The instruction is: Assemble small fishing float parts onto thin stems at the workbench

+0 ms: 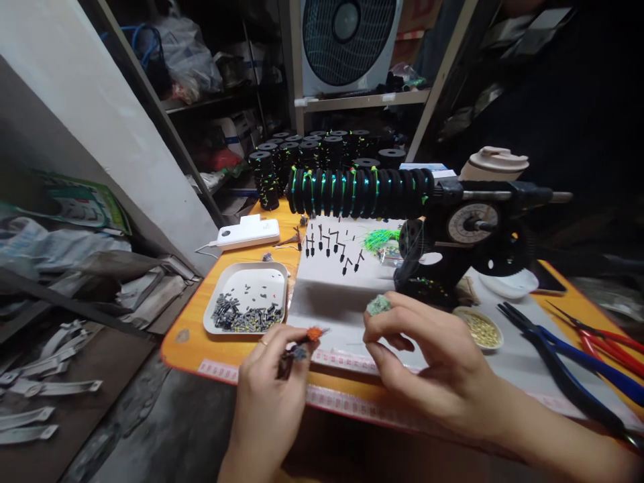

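Observation:
Low over the table's front edge, my left hand (pixel 276 382) is pinched shut on a small orange-tipped piece (pixel 314 333). Dark bits, one of them bluish-grey, show between its fingers; their kind is unclear. To the right, my right hand (pixel 427 355) has thumb and index fingertips brought together, and anything between them is too small to make out. A pale green lump (pixel 378 305) shows at its index finger; whether it is stuck there or lies behind is unclear. Beyond the hands, several small black pieces (pixel 328 248) stand or lie on the white sheet (pixel 322 282).
A white tray (pixel 207 315) of small dark parts is at left, near a power strip (pixel 249 233). A geared machine (pixel 473 225) carries a row of black spools (pixel 359 191). Pliers (pixel 553 362) and a bowl of gold bits (pixel 483 332) lie right. A measuring tape (pixel 347 404) runs along the front.

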Available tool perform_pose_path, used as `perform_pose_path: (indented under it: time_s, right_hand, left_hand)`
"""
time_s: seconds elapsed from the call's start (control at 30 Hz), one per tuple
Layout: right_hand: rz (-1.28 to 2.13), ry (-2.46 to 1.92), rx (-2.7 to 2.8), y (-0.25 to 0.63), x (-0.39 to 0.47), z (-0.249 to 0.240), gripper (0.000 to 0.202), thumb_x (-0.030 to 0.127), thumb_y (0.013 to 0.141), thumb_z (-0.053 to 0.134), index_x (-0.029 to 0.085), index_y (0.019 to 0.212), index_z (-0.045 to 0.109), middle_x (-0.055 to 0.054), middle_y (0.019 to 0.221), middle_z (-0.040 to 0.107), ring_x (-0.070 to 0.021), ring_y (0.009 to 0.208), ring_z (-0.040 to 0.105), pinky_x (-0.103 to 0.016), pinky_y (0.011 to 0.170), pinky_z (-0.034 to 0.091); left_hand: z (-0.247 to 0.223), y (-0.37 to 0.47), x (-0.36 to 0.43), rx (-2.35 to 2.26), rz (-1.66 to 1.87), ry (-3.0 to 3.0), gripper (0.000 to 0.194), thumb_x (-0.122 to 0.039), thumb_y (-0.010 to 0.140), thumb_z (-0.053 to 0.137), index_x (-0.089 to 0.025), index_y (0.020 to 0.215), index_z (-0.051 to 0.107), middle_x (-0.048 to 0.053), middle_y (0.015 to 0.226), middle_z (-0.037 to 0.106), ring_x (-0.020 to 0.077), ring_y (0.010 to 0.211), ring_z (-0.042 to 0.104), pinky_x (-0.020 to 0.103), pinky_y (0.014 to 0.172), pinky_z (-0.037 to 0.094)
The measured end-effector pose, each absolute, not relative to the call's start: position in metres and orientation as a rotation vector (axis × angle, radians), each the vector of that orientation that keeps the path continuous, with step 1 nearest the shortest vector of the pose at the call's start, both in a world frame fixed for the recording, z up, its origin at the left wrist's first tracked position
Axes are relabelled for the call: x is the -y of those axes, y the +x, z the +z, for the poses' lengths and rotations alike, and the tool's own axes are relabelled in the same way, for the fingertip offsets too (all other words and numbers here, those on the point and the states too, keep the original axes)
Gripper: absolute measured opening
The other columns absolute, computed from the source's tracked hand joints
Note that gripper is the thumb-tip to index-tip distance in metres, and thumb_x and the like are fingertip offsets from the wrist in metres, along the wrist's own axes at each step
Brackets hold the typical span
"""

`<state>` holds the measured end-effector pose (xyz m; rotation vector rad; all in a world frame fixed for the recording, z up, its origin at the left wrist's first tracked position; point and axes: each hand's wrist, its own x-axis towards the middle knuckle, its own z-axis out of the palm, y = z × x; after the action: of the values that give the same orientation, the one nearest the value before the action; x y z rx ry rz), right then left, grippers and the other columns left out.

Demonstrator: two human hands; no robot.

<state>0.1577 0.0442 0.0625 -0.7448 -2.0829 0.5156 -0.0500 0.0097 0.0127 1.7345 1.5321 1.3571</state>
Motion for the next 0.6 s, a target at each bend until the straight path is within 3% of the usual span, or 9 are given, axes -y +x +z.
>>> perform_pose_path:
  time_s: [0.1,0.2,0.33,0.5,0.6]
  right_hand:
    - [0.558,-0.799,2.07,0.156,-0.044,0.063,0.012,0.008,0.086,0.058,0.019,0.085,0.06,0.001,0.072,0.05,-0.0123,0.064,0.047,-0.024,0.055,0.037]
    - [0.557,-0.861,2.074,0.155,-0.045,0.061,0.009,0.014,0.088,0.062,0.02,0.085,0.067,0.0,0.071,0.051,-0.0139,0.067,0.048,-0.026,0.057,0.038]
    - [0.564,-0.891,2.025,0.153,-0.046,0.055,0.009,0.02,0.089,0.065,0.022,0.086,0.074,-0.001,0.07,0.055,-0.0155,0.068,0.051,-0.028,0.06,0.04]
    - [0.663,-0.837,1.911,0.15,-0.049,0.05,0.01,0.021,0.091,0.068,0.022,0.09,0.078,-0.001,0.071,0.059,-0.0142,0.068,0.051,-0.026,0.06,0.042]
    - [0.69,-0.818,1.875,0.149,-0.049,0.051,0.011,0.019,0.09,0.068,0.02,0.091,0.079,-0.001,0.07,0.057,-0.0126,0.065,0.05,-0.024,0.057,0.04]
  left_hand:
    - [0.012,-0.043,-0.016,-1.52,1.246,1.777,0.021,-0.019,0.091,0.062,-0.024,0.109,0.071,0.007,0.106,0.068,0.0207,0.092,0.066,0.028,0.078,0.049]
    - [0.013,-0.035,-0.015,-1.513,1.265,1.594,0.033,-0.028,0.092,0.064,-0.026,0.125,0.062,0.008,0.116,0.062,0.0174,0.082,0.063,0.027,0.073,0.049]
    - [0.016,-0.023,-0.007,-1.24,1.403,1.256,0.015,-0.036,0.098,0.054,-0.025,0.107,0.061,0.006,0.105,0.063,0.0188,0.098,0.06,0.027,0.086,0.047]
    - [0.016,-0.008,-0.001,-1.029,1.311,1.023,0.02,-0.042,0.098,0.055,-0.023,0.097,0.06,0.004,0.096,0.063,0.0147,0.075,0.055,0.025,0.071,0.046]
    - [0.017,0.0,0.0,-1.079,1.3,1.026,0.022,-0.043,0.095,0.06,-0.022,0.096,0.062,0.004,0.092,0.065,0.0171,0.082,0.059,0.027,0.077,0.047]
